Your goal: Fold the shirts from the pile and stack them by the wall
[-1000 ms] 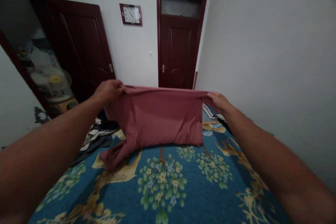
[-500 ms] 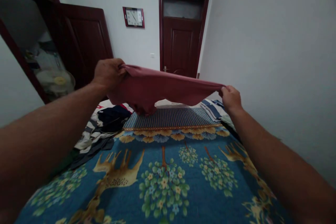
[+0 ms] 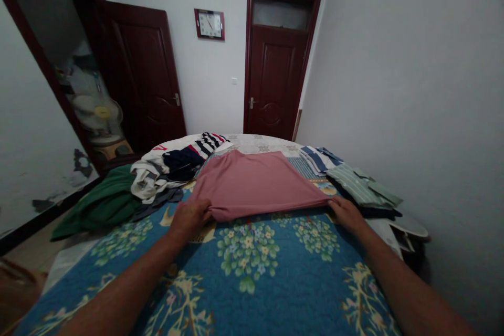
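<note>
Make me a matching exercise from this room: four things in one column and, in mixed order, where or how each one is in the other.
Things
1. Pink garment
2. Dark green cloth
3. Clock
4. Pale green striped garment

Place or state
A. Hung on the wall
B. Folded, at the right
C. Gripped at its near edge by the left hand and right hand
D. Heaped at the left edge of the blue patterned cover

Pairs: 1-C, 2-D, 3-A, 4-B
</note>
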Demonstrator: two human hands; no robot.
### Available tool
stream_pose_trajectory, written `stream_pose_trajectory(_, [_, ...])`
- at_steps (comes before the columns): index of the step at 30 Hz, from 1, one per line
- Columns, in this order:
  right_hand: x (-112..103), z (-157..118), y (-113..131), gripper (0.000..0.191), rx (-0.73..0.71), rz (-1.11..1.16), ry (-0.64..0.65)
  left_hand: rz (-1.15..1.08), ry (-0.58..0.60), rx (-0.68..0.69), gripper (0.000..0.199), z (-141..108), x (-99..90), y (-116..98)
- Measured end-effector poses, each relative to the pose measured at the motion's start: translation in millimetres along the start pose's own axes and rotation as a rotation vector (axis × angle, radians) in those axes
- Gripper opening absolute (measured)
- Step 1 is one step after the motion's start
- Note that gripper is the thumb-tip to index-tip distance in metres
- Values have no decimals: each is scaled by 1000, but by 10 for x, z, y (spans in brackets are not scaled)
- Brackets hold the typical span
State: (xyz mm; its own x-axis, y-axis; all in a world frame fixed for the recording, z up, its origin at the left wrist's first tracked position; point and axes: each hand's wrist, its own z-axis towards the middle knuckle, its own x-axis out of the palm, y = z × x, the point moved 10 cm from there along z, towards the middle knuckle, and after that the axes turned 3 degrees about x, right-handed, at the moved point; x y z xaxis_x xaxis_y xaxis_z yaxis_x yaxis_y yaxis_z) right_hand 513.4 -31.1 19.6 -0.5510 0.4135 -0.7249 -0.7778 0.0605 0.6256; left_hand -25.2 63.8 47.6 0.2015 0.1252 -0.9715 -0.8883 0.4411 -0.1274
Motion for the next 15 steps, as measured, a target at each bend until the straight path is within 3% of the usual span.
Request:
stream_pose_trajectory(9, [-397, -326, -234, 40, 61, -11, -104, -44, 106, 48, 15, -303, 80, -507])
stream_pose_trajectory(13, [-441, -551, -481, 40, 98, -68, -82, -300, 230, 188, 17, -536, 187, -785])
stream_pose_trajectory(15, [-473, -613, -625, 38, 111, -127, -86, -485, 293, 204, 29, -587, 196, -788])
